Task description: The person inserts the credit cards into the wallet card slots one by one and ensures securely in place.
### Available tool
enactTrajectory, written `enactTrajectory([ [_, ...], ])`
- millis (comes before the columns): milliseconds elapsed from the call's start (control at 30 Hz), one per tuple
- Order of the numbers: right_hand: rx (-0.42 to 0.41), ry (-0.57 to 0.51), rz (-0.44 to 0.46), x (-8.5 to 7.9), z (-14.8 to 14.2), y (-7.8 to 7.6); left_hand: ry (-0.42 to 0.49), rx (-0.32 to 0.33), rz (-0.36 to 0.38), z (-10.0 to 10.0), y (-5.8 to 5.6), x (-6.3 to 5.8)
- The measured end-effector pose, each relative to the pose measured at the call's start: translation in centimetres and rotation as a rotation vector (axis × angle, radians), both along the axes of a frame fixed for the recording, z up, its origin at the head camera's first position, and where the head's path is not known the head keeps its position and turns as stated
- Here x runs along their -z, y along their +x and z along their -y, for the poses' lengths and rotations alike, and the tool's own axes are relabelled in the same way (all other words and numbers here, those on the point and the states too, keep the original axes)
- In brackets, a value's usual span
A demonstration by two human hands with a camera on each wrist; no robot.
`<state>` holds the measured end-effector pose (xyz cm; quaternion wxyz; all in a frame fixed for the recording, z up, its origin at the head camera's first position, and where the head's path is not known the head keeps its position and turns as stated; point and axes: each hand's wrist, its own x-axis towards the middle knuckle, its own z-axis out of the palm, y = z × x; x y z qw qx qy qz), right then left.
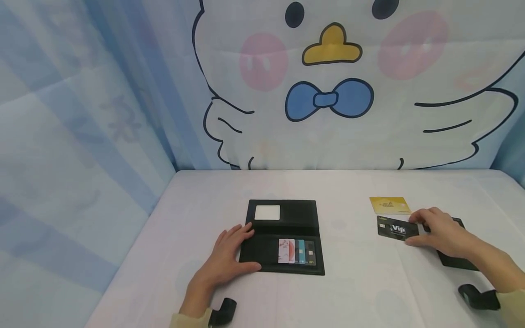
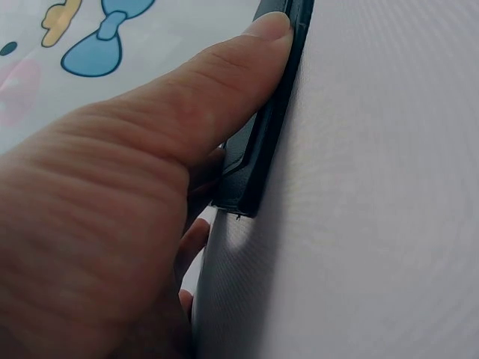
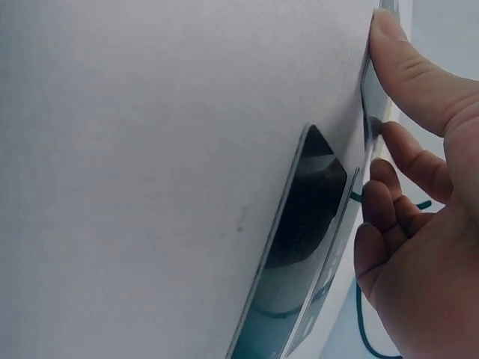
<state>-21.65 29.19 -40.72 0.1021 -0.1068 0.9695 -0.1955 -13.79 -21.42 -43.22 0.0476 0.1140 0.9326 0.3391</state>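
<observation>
A black wallet [image 1: 283,234] lies unfolded on the table. Its upper half has a white window, and cards [image 1: 301,251] overlap in the lower half's slot. My left hand [image 1: 225,257] rests at its left side, fingers stretched along the edge; in the left wrist view the thumb [image 2: 247,67] presses on the wallet's border. Off to the right, my right hand [image 1: 445,232] pinches a black VIP card [image 1: 393,228] at its right end, between thumb and fingers. Just behind that card lies a gold card [image 1: 389,205]. Partly hidden under the right hand is a flat black rectangular object [image 1: 457,262], glossy in the right wrist view.
White cloth covers the table [image 1: 348,291]. A curtain with a cartoon bird [image 1: 328,136] hangs along the back, and a blue-and-white curtain [image 1: 82,159] closes the left side. Black camera mounts [image 1: 223,312] sit on both wrists.
</observation>
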Motion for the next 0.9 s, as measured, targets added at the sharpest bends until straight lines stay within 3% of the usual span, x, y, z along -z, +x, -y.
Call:
enactTrajectory([
  [600, -0.008, -0.111, -0.079, -0.3, 1.1, 2.2, -0.005, 0.007, -0.003, 0.1, 0.0, -0.1],
  [900, -0.018, -0.120, -0.073, -0.8, 1.3, 2.8, 0.002, 0.011, -0.004, 0.0, 0.1, -0.1],
])
